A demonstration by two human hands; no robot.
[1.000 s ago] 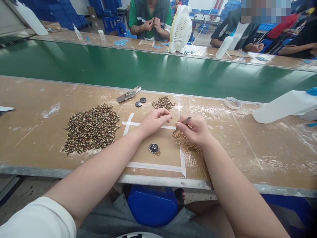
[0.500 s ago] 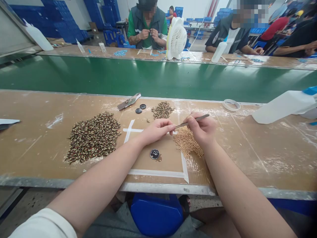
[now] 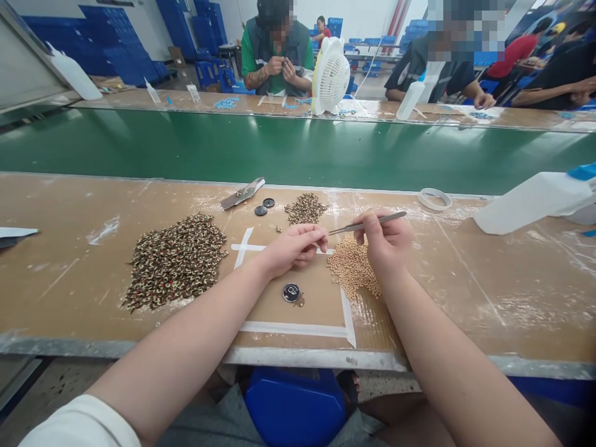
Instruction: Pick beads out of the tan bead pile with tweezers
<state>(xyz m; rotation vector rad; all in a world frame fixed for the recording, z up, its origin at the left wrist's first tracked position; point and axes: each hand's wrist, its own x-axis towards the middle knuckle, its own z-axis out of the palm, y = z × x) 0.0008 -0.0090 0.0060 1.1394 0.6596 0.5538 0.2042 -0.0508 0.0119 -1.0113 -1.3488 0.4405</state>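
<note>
My right hand [image 3: 387, 243] pinches metal tweezers [image 3: 367, 224] whose tip points left at my left hand [image 3: 293, 247]. The left hand's fingers are curled in a pinch on a tiny part too small to make out. Under the right hand lies a heap of small tan beads [image 3: 351, 267]. A dark round disc [image 3: 290, 292] sits inside the white tape square [image 3: 298, 328] near my left wrist. A large pile of brown patterned parts [image 3: 174, 259] lies to the left, and a small pile [image 3: 305, 208] lies beyond my hands.
Two black discs [image 3: 263, 207] and a metal scraper [image 3: 242, 193] lie at the back of the brown bench. A tape ring [image 3: 434, 198] and a white bottle [image 3: 535, 199] are at right. Beyond runs a green conveyor [image 3: 279, 146]; other people sit across it, beside a white fan [image 3: 329, 76].
My right hand lifted the tweezers off the tan bead heap and turned them level, tip toward the left hand's pinched fingers. The camera tilted down slightly.
</note>
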